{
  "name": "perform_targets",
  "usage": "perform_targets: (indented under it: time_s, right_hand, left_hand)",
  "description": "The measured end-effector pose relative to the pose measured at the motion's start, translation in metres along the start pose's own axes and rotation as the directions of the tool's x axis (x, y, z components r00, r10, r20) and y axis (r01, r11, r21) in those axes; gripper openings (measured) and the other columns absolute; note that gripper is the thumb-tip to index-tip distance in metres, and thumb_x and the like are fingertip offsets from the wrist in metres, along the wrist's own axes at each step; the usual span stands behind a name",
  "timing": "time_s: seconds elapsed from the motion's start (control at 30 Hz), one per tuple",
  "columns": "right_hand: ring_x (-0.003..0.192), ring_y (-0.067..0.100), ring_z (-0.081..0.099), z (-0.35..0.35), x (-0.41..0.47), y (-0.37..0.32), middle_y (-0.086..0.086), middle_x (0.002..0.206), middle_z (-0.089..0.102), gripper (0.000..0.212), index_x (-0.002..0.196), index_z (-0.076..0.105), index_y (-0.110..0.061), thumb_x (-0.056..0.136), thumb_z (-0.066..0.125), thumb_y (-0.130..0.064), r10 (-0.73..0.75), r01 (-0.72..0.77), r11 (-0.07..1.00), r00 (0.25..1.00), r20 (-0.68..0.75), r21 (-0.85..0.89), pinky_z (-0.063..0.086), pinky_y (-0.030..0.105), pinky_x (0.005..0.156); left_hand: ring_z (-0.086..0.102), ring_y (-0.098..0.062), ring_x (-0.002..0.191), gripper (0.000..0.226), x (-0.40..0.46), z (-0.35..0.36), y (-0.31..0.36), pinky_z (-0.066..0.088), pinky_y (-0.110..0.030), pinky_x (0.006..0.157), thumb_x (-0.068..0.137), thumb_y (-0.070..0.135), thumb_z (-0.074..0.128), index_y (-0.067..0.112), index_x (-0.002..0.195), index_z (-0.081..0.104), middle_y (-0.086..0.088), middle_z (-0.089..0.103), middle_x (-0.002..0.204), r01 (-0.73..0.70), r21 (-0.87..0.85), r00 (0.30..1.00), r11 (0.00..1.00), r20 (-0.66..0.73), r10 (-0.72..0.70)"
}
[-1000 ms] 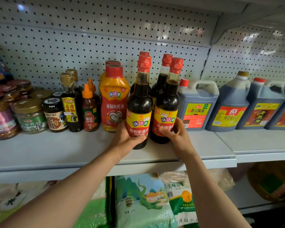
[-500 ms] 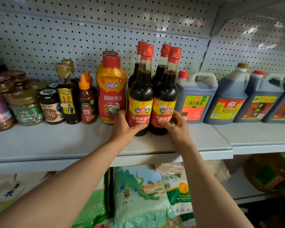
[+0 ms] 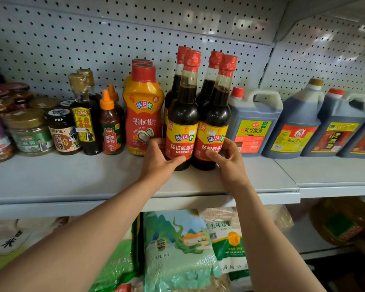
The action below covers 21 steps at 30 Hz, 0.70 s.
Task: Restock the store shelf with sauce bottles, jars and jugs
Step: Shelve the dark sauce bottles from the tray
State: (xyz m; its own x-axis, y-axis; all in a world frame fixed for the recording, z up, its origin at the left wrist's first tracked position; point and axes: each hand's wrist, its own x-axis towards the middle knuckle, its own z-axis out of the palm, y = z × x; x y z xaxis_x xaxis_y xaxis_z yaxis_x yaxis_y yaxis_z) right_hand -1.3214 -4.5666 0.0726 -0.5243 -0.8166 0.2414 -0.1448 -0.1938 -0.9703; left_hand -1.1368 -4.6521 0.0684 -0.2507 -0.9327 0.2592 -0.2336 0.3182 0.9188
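Head view: left hand and right hand each grip a front soy bottle; placing step. Next: release, aligned with shelf front edge.

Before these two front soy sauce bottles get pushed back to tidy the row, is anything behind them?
Yes. Two more soy sauce bottles stand directly behind the front soy sauce bottles, before the pegboard wall. The left hand and right hand hold the front ones.

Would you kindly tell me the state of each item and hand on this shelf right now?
left soy bottle: upright on the shelf, capped, gripped by left hand
right soy bottle: upright, capped, gripped by right hand
oyster sauce bottle: upright, capped
jug: upright, capped
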Motion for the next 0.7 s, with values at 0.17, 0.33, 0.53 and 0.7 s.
perform_targets:
  time_s: [0.17,0.33,0.53,0.7]
  right_hand:
    - [0.112,0.010,0.067,0.004,0.005,0.004,0.000,0.123,0.069,0.063,0.134,0.052,-0.016,0.081,0.083,-0.026,-0.024,0.022,0.998,0.999,-0.026,-0.058,0.052,0.045,0.103]
    - [0.110,0.010,0.068,0.008,0.011,0.008,0.002,0.121,0.070,0.053,0.130,0.054,-0.011,0.084,0.080,-0.018,-0.039,0.033,0.997,0.996,-0.075,-0.074,0.053,0.042,0.102]
    - [0.105,-0.003,0.066,0.020,0.011,0.003,-0.011,0.117,0.072,0.053,0.133,0.061,-0.021,0.085,0.079,-0.034,-0.093,0.054,0.968,0.984,-0.152,-0.244,0.054,0.022,0.093]
    - [0.092,-0.014,0.064,0.028,0.016,0.002,-0.027,0.097,0.070,0.037,0.120,0.068,-0.030,0.086,0.077,-0.041,-0.111,0.030,0.926,0.975,-0.194,-0.376,0.052,0.015,0.088]
  left_hand:
    - [0.058,-0.018,0.106,0.062,0.007,0.007,-0.005,0.049,-0.027,0.081,0.069,0.038,0.086,0.024,0.117,0.050,-0.001,0.058,0.119,-0.033,0.039,0.995,0.999,-0.096,0.036]
    - [0.057,-0.020,0.100,0.060,0.015,0.019,-0.006,0.046,-0.031,0.079,0.068,0.036,0.087,0.019,0.117,0.056,-0.005,0.059,0.114,-0.009,0.069,0.976,0.998,-0.219,0.024]
    - [0.062,-0.027,0.090,0.066,0.020,0.025,-0.002,0.053,-0.041,0.076,0.065,0.041,0.090,0.013,0.100,0.042,-0.008,0.062,0.103,0.103,0.046,0.934,0.994,-0.348,-0.080]
    - [0.062,-0.032,0.100,0.071,0.024,0.027,0.003,0.052,-0.045,0.082,0.071,0.044,0.084,0.003,0.116,0.049,-0.012,0.064,0.109,0.157,0.079,0.927,0.984,-0.355,-0.120]
